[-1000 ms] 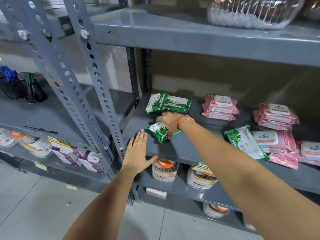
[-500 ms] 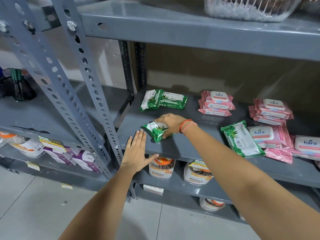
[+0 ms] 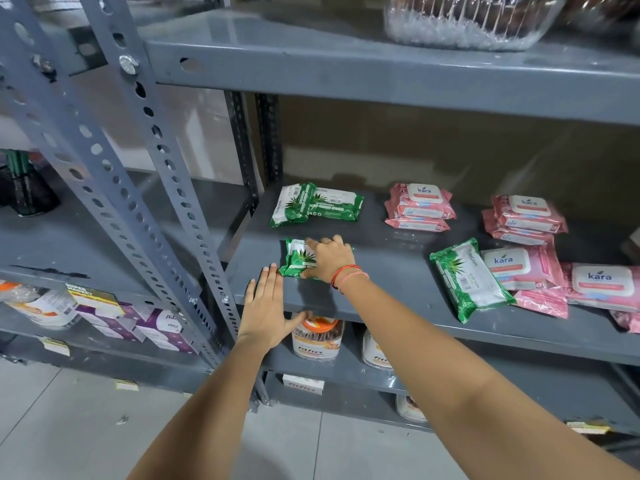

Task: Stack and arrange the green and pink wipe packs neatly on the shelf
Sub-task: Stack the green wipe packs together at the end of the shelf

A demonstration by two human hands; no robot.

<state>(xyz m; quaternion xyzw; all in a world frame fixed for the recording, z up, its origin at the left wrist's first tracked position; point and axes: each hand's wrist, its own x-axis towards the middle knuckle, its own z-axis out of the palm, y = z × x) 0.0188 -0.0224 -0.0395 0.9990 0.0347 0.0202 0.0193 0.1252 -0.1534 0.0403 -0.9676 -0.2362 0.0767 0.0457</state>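
Note:
My right hand point(image 3: 325, 258) lies on top of a green wipe pack point(image 3: 297, 258) that rests on the grey shelf point(image 3: 381, 271) near its front left; the fingers press down on it. Flat and open, my left hand point(image 3: 268, 308) rests on the shelf's front edge just below that pack. At the back left lie two green packs point(image 3: 313, 205), overlapping. Another green pack point(image 3: 467, 278) lies angled at mid-right. Pink packs sit in two low stacks at the back point(image 3: 419, 207) point(image 3: 526, 216), with loose pink packs point(image 3: 561, 277) at the front right.
Perforated grey uprights point(image 3: 162, 209) stand left of the shelf. The shelf above point(image 3: 381, 74) overhangs, carrying a clear plastic container point(image 3: 464, 19). Jars point(image 3: 317, 337) sit on the shelf below. A neighbouring shelf on the left holds purple boxes point(image 3: 152, 327) and a dark pen holder point(image 3: 29, 192).
My right hand has pushed the green pack a little back onto the shelf and laid it flat. My left hand has stayed on the shelf edge.

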